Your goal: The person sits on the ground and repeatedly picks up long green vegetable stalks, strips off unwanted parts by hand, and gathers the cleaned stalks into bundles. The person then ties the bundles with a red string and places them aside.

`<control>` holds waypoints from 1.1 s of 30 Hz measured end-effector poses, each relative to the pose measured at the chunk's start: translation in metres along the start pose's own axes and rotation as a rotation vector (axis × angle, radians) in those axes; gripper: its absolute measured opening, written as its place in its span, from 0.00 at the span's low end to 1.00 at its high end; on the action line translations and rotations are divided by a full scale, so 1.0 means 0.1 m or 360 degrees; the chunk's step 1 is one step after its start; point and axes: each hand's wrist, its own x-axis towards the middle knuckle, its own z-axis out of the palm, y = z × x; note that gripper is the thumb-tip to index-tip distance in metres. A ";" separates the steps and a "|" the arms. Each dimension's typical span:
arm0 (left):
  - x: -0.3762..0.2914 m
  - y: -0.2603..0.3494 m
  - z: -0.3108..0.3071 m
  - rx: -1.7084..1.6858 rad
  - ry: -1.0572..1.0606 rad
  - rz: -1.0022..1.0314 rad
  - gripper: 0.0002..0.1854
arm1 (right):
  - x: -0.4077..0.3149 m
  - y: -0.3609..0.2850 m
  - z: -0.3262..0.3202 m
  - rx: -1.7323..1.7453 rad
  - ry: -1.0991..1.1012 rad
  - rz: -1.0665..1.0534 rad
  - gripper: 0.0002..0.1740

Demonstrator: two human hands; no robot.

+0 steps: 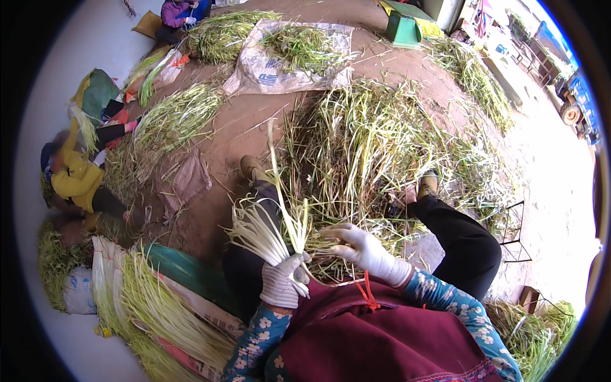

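My left hand (pixel 285 281), in a pale knit glove, is closed around a bunch of pale leafy stalks (pixel 258 229). Their white ends poke out below the fist, and their tops fan out up and to the left. One longer stalk (pixel 277 176) rises above the rest. Just right of the bunch is my right hand (pixel 365 248), in a white glove, with its fingers apart and nothing seen in them. Beyond both hands, between my feet, lies a large heap of loose green and yellowed stalks (pixel 363 148).
Cleaned pale stalks (pixel 167 296) lie on sacking at my lower left. A person in yellow (pixel 79 179) sits at left, another in purple (pixel 176 14) at the top. More stalk heaps (pixel 172 114), a woven sack (pixel 272 71), a green container (pixel 403 29) and a metal frame (pixel 515 234) stand about.
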 end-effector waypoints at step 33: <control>0.21 0.19 -0.12 0.0081 0.0374 0.0256 0.08 | -0.78 0.84 -0.34 -0.1770 -0.1437 0.1055 0.11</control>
